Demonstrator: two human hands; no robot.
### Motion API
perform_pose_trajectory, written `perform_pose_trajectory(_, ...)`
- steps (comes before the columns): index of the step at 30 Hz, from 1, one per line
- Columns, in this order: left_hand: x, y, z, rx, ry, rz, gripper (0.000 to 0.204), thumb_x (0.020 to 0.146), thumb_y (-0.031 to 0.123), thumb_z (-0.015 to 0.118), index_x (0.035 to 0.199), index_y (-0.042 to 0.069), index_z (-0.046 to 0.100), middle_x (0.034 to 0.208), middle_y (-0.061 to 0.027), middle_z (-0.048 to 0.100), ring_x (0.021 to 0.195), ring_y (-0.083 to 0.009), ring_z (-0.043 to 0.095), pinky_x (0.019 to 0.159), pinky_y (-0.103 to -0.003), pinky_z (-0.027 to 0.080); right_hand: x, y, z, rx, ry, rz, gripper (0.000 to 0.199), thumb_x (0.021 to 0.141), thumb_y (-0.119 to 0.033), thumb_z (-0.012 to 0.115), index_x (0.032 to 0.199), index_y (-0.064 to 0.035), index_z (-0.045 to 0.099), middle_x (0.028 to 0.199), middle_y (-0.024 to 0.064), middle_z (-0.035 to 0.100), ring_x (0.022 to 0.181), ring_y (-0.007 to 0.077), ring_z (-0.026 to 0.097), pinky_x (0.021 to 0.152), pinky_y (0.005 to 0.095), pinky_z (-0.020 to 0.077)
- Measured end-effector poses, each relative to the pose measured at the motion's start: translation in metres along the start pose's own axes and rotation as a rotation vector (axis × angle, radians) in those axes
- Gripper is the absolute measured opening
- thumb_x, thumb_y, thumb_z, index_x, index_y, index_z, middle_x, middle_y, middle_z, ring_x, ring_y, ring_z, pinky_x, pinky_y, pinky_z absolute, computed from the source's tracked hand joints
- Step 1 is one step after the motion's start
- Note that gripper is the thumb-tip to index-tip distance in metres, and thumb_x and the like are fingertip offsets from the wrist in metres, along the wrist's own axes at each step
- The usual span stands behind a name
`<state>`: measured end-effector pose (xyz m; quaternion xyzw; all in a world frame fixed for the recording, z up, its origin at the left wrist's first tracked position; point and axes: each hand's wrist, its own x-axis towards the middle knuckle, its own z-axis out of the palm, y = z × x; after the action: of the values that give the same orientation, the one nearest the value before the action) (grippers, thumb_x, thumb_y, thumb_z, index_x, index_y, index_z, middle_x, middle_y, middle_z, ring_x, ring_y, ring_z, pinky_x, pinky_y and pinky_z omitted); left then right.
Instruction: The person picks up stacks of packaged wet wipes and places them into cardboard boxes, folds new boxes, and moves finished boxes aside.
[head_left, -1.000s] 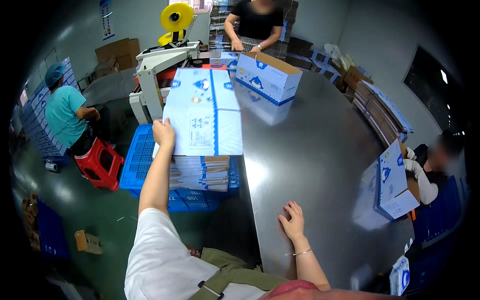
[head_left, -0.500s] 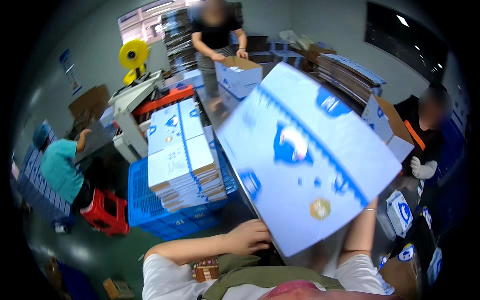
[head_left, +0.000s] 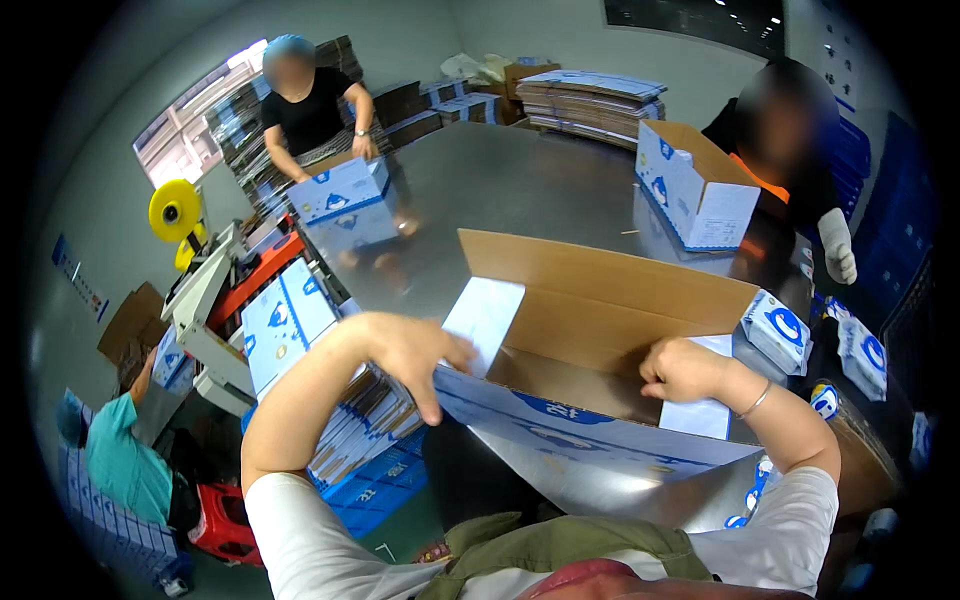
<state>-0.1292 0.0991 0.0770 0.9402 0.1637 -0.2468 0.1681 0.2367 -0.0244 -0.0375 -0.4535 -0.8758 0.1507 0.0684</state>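
Blue-and-white cardboard carton [head_left: 590, 325], flat earlier, now lowered, opened on grey metal desk [head_left: 480, 185] before us. Left hand [head_left: 412, 358]: fingers spread by white left flap [head_left: 490, 318]; right hand [head_left: 685, 370]: fingers curled at right flap [head_left: 695, 420] (grip: we cannot tell).

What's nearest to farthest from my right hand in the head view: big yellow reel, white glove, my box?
1. Box: right hand at its right end.
2. White glove: beyond it, right side.
3. Big yellow reel: far left.

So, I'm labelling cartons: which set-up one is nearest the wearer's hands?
The foreground carton, with the left hand and right hand by its end flaps; the other set-up cartons are farther off.
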Motion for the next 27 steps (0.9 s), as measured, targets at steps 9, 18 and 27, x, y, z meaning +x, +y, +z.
perform_pose_trajectory(9, 0.086, -0.087, 0.049, -0.198, 0.96, -0.793, 0.104, 0.058, 0.065, 0.077, 0.134, 0.0, 0.048, 0.13, -0.021, 0.055, 0.125, -0.0342, 0.048, 0.104, -0.06, 0.029, 0.017, 0.022, -0.097, 0.163, 0.277, 0.261, 0.061, 0.087, -0.041, 0.058, 0.134, -0.0035, 0.047, 0.133, 0.02, 0.046, 0.127, 0.035, 0.04, 0.107, 0.0434, 0.0302)
perform_pose_trajectory(18, 0.214, -0.028, 0.329, -1.388, 1.599, -0.463, 0.043, 0.096, 0.032, 0.052, 0.124, 0.0, 0.045, 0.113, -0.0109, 0.052, 0.102, -0.0216, 0.052, 0.092, -0.034, 0.042, -0.092, -0.029, 0.0, -0.049, 0.367, 0.066, 0.09, 0.083, -0.068, 0.052, 0.144, -0.0044, 0.035, 0.149, 0.0226, 0.032, 0.139, 0.0372, 0.029, 0.115, 0.0511, 0.0153)
perform_pose_trajectory(27, 0.114, 0.073, 0.083, -0.79, 0.995, 0.009, 0.032, 0.083, 0.014, 0.07, 0.11, 0.002, 0.058, 0.097, -0.0153, 0.068, 0.091, -0.0281, 0.067, 0.083, -0.039, 0.05, -0.078, 0.005, 0.155, 0.403, 0.517, 0.494, 0.044, 0.09, -0.04, 0.053, 0.112, -0.003, 0.06, 0.11, 0.019, 0.062, 0.102, 0.0364, 0.06, 0.088, 0.04, 0.0481)
